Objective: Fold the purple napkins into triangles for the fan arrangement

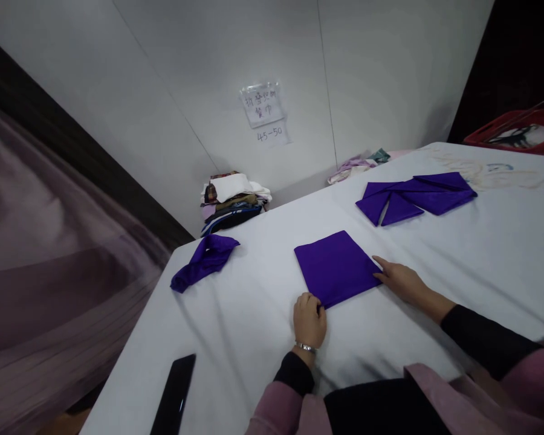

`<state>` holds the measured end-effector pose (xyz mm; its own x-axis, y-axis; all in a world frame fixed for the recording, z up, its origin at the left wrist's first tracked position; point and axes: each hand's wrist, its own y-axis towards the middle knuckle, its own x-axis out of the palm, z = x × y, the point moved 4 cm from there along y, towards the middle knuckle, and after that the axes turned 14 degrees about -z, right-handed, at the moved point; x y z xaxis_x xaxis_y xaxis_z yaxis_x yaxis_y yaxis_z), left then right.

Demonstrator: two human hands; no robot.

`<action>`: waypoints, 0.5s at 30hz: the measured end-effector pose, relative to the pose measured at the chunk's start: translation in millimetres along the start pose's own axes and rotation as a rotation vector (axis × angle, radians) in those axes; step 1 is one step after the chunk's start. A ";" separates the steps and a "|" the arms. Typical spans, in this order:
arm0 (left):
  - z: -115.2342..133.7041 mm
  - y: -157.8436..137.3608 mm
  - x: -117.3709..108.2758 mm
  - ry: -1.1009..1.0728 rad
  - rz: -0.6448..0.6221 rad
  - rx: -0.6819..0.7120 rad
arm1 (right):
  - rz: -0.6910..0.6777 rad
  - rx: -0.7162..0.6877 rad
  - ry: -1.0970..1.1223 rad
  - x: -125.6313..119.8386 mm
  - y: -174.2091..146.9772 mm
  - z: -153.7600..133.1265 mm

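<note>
A purple cloth napkin (pixel 338 266), folded into a flat square, lies on the white-covered table in front of me. At its near left corner, my left hand (pixel 310 320) is closed with curled fingers pinching the edge. My right hand (pixel 401 281) grips the right corner between thumb and fingers, the thumb lying over the cloth. Farther right lies another purple napkin (pixel 439 193) folded into pointed flaps. A crumpled, twisted purple napkin (pixel 205 260) rests toward the table's left edge.
A black phone-like slab (pixel 174 393) lies at the near left of the table (pixel 245 338). Piled fabrics (pixel 233 202) stand beyond the far edge, with more cloths (pixel 353 168) farther right. A red basket (pixel 517 130) sits at the far right. Paper signs (pixel 263 106) hang on the wall.
</note>
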<state>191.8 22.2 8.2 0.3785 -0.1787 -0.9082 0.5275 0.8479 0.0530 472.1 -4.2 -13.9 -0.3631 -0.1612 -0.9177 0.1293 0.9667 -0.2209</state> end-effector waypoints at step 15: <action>1.8 -4.0 2.1 -0.006 0.015 -0.070 | 0.270 -0.131 0.043 5.1 -21.6 10.8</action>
<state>191.9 17.5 6.8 0.3909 -0.1684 -0.9049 0.4674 0.8832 0.0376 477.4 -28.0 -17.4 -0.3712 0.1106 -0.9220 0.1068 0.9914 0.0759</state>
